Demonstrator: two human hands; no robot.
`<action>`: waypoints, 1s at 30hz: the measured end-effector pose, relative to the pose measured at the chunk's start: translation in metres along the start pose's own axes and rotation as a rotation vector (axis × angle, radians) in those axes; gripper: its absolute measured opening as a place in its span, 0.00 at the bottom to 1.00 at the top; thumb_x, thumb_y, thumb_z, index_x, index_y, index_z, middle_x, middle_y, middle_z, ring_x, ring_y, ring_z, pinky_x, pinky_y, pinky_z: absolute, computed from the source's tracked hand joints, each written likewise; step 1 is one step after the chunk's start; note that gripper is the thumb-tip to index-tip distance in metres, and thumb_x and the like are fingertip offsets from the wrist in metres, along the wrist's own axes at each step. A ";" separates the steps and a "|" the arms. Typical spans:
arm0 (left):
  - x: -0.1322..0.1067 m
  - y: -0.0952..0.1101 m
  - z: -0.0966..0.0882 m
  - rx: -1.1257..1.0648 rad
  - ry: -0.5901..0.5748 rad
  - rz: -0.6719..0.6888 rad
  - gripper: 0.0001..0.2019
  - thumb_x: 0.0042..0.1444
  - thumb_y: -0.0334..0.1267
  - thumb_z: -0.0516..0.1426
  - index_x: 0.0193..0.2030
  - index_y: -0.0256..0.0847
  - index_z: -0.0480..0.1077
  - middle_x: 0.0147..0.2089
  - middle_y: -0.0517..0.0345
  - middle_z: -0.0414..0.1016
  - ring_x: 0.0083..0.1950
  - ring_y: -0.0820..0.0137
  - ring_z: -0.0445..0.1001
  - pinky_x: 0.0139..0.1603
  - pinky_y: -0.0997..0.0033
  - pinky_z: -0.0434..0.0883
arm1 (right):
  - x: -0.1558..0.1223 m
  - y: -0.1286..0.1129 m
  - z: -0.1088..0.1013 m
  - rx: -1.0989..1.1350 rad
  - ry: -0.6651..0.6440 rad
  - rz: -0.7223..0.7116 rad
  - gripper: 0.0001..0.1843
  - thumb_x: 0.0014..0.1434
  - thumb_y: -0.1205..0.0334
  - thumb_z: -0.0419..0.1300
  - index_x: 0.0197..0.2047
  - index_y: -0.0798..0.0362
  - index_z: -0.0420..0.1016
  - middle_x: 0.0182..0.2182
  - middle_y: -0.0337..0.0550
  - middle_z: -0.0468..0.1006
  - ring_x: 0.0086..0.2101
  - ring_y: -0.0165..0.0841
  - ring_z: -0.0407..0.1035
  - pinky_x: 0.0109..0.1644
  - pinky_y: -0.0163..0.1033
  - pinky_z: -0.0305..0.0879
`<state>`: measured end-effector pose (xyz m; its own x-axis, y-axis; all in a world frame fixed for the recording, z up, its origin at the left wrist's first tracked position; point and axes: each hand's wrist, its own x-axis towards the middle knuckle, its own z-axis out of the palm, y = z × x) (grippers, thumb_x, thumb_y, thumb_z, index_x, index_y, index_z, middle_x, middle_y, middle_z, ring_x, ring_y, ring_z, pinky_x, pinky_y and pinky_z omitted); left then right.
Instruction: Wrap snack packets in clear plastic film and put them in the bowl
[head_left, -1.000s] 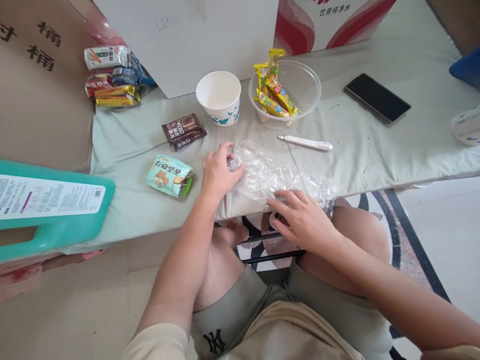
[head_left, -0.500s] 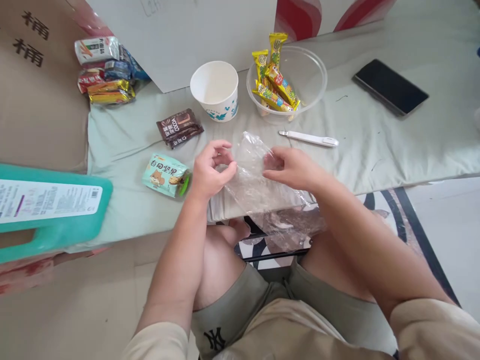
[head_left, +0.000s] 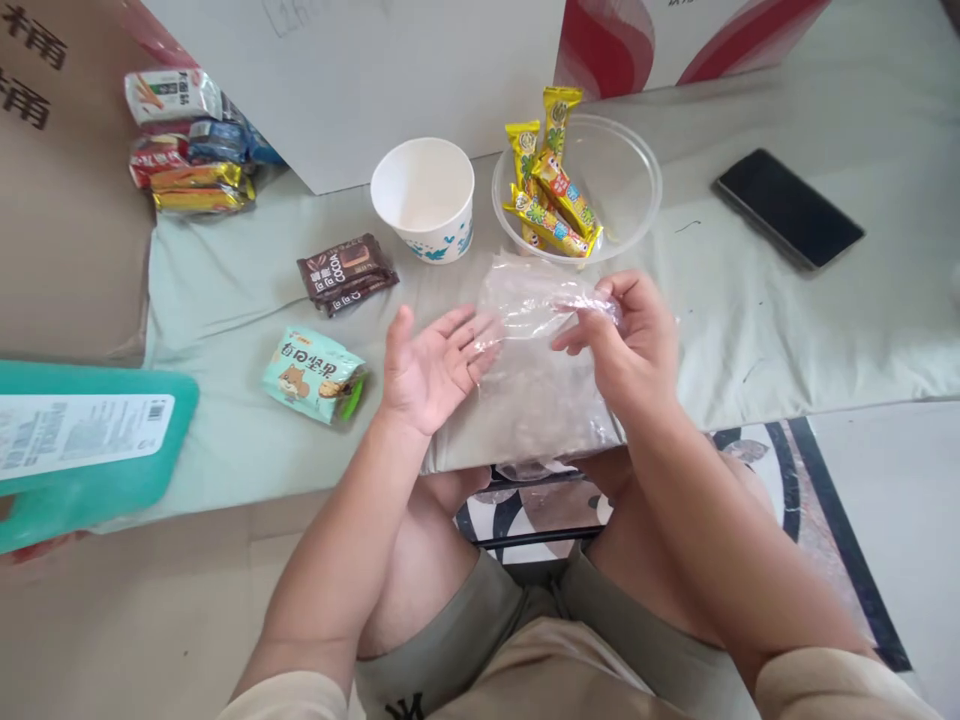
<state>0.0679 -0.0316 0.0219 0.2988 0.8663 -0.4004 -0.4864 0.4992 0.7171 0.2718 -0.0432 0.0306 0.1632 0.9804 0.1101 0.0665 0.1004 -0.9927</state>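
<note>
A clear plastic bag (head_left: 536, 385) hangs over the front edge of the cloth-covered surface. My right hand (head_left: 634, 335) pinches its upper right edge between thumb and fingers. On the bag's left side, my left hand (head_left: 439, 370) is open, palm up, its fingertips against or just beside the film. Behind the bag stand a white paper cup (head_left: 431, 225) with a blue print and a round clear plastic bowl (head_left: 634, 205) holding several yellow snack packets (head_left: 551, 190). Left of my left hand lie brown cocoa packets (head_left: 349, 270) and a mint-green nut snack packet (head_left: 311, 375).
A black phone (head_left: 791, 208) lies at the right. Several wrapped snacks (head_left: 187, 140) are piled by a cardboard box (head_left: 67, 220) at the left. A teal jug (head_left: 172, 430) lies on the near left. A large white box (head_left: 360, 80) stands at the back.
My left hand has opened from a curled shape and turned palm up. My right hand has moved slightly right, drawing the bag's top that way. The white-handled peeler is now out of sight.
</note>
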 end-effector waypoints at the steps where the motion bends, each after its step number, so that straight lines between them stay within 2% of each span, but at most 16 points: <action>1: 0.001 0.000 0.000 0.011 -0.058 -0.054 0.39 0.51 0.72 0.59 0.53 0.36 0.74 0.62 0.35 0.78 0.69 0.45 0.72 0.59 0.54 0.78 | -0.001 0.000 -0.001 0.004 -0.007 0.004 0.14 0.64 0.52 0.63 0.38 0.46 0.61 0.33 0.33 0.77 0.24 0.26 0.74 0.28 0.35 0.68; 2: 0.003 0.000 0.000 0.036 -0.128 -0.117 0.41 0.48 0.72 0.61 0.52 0.35 0.75 0.59 0.34 0.79 0.67 0.44 0.74 0.57 0.54 0.79 | -0.003 0.000 -0.002 0.002 -0.016 0.012 0.14 0.64 0.52 0.63 0.38 0.46 0.61 0.32 0.33 0.77 0.23 0.26 0.74 0.28 0.35 0.68; 4: 0.004 -0.002 0.000 0.124 -0.243 -0.207 0.38 0.43 0.65 0.68 0.52 0.35 0.77 0.55 0.37 0.82 0.61 0.45 0.79 0.54 0.55 0.80 | -0.006 -0.001 -0.004 -0.032 -0.035 0.051 0.14 0.64 0.52 0.62 0.37 0.47 0.60 0.30 0.33 0.77 0.24 0.27 0.74 0.29 0.36 0.69; 6: 0.005 -0.005 0.000 0.253 -0.233 -0.182 0.31 0.43 0.55 0.72 0.51 0.37 0.79 0.51 0.42 0.85 0.55 0.50 0.83 0.49 0.60 0.81 | -0.008 0.000 -0.005 -0.105 -0.069 0.119 0.12 0.65 0.50 0.60 0.38 0.47 0.62 0.27 0.33 0.77 0.24 0.29 0.75 0.30 0.37 0.69; 8: 0.006 -0.008 0.001 0.390 -0.116 -0.072 0.21 0.48 0.47 0.70 0.47 0.38 0.79 0.47 0.46 0.86 0.49 0.55 0.86 0.46 0.63 0.81 | -0.009 0.001 -0.007 -0.183 -0.129 0.185 0.12 0.63 0.50 0.60 0.43 0.47 0.65 0.26 0.33 0.78 0.25 0.32 0.75 0.32 0.39 0.70; 10: 0.008 -0.012 0.000 0.493 -0.004 0.047 0.16 0.52 0.43 0.66 0.45 0.37 0.79 0.45 0.47 0.87 0.43 0.59 0.86 0.42 0.65 0.81 | -0.009 0.003 -0.010 -0.230 -0.201 0.223 0.17 0.60 0.50 0.63 0.48 0.48 0.68 0.28 0.35 0.80 0.27 0.33 0.77 0.33 0.41 0.70; 13: 0.010 -0.016 -0.008 0.636 0.094 0.285 0.12 0.57 0.40 0.62 0.46 0.39 0.78 0.46 0.51 0.86 0.36 0.66 0.85 0.34 0.70 0.80 | -0.009 0.005 -0.013 -0.295 -0.251 0.209 0.11 0.57 0.56 0.63 0.41 0.50 0.73 0.31 0.39 0.82 0.25 0.32 0.75 0.31 0.40 0.68; 16: 0.011 -0.017 -0.021 0.768 0.133 0.612 0.09 0.62 0.43 0.60 0.41 0.41 0.78 0.49 0.52 0.84 0.34 0.70 0.84 0.29 0.75 0.76 | -0.009 0.008 -0.016 -0.316 -0.217 0.159 0.04 0.57 0.62 0.59 0.35 0.51 0.75 0.34 0.39 0.83 0.20 0.27 0.71 0.26 0.37 0.65; 18: 0.011 -0.016 -0.028 0.710 0.069 0.703 0.12 0.60 0.48 0.64 0.43 0.44 0.78 0.53 0.52 0.82 0.40 0.68 0.84 0.30 0.75 0.76 | -0.009 0.010 -0.016 -0.269 -0.168 0.130 0.05 0.57 0.64 0.58 0.34 0.51 0.76 0.36 0.39 0.84 0.18 0.25 0.69 0.25 0.36 0.65; 20: 0.009 -0.014 -0.029 0.569 -0.073 0.607 0.25 0.52 0.52 0.70 0.55 0.50 0.74 0.59 0.51 0.80 0.49 0.64 0.83 0.39 0.71 0.80 | -0.009 0.011 -0.015 -0.201 -0.118 0.092 0.05 0.56 0.64 0.58 0.32 0.51 0.76 0.38 0.39 0.85 0.18 0.24 0.68 0.25 0.36 0.65; 22: 0.007 -0.010 -0.026 0.471 -0.204 0.402 0.39 0.44 0.51 0.74 0.63 0.54 0.68 0.63 0.50 0.77 0.55 0.61 0.82 0.48 0.66 0.80 | -0.008 0.011 -0.013 -0.129 -0.081 0.047 0.05 0.56 0.66 0.59 0.30 0.50 0.75 0.39 0.39 0.85 0.19 0.25 0.68 0.26 0.37 0.67; 23: 0.005 -0.008 -0.024 0.455 -0.248 0.301 0.42 0.42 0.49 0.75 0.65 0.55 0.66 0.65 0.49 0.76 0.56 0.60 0.81 0.52 0.64 0.80 | -0.007 0.010 -0.013 -0.102 -0.070 0.021 0.05 0.56 0.66 0.59 0.30 0.49 0.75 0.39 0.39 0.85 0.21 0.27 0.71 0.27 0.38 0.69; 24: 0.004 -0.007 -0.021 0.454 -0.263 0.223 0.43 0.42 0.47 0.75 0.65 0.55 0.65 0.66 0.48 0.75 0.56 0.60 0.81 0.53 0.64 0.79 | -0.007 0.009 -0.012 -0.084 -0.059 -0.008 0.06 0.55 0.67 0.60 0.29 0.49 0.75 0.39 0.40 0.85 0.25 0.29 0.74 0.31 0.39 0.71; 26: 0.003 -0.005 -0.015 0.468 -0.229 0.158 0.42 0.42 0.43 0.75 0.65 0.54 0.65 0.64 0.49 0.77 0.54 0.61 0.82 0.52 0.66 0.79 | -0.006 0.007 -0.012 -0.062 -0.055 -0.068 0.06 0.56 0.66 0.63 0.28 0.48 0.75 0.40 0.42 0.85 0.37 0.36 0.79 0.40 0.44 0.75; 28: 0.004 -0.006 -0.011 0.473 -0.146 0.155 0.37 0.45 0.44 0.74 0.61 0.51 0.68 0.56 0.50 0.82 0.50 0.63 0.84 0.49 0.68 0.79 | -0.005 0.006 -0.012 -0.030 -0.071 -0.112 0.06 0.58 0.62 0.65 0.28 0.47 0.76 0.43 0.44 0.84 0.47 0.41 0.78 0.48 0.48 0.75; 30: 0.006 -0.008 -0.010 0.449 -0.052 0.146 0.28 0.48 0.46 0.73 0.54 0.46 0.72 0.47 0.52 0.84 0.46 0.63 0.84 0.46 0.68 0.79 | -0.005 0.006 -0.013 -0.006 -0.080 -0.127 0.05 0.59 0.59 0.65 0.30 0.46 0.77 0.45 0.45 0.82 0.49 0.42 0.76 0.50 0.50 0.74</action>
<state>0.0654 -0.0299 0.0082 0.2999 0.9190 -0.2558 -0.1264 0.3041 0.9442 0.2838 -0.0494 0.0249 0.0742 0.9702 0.2306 0.0877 0.2239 -0.9706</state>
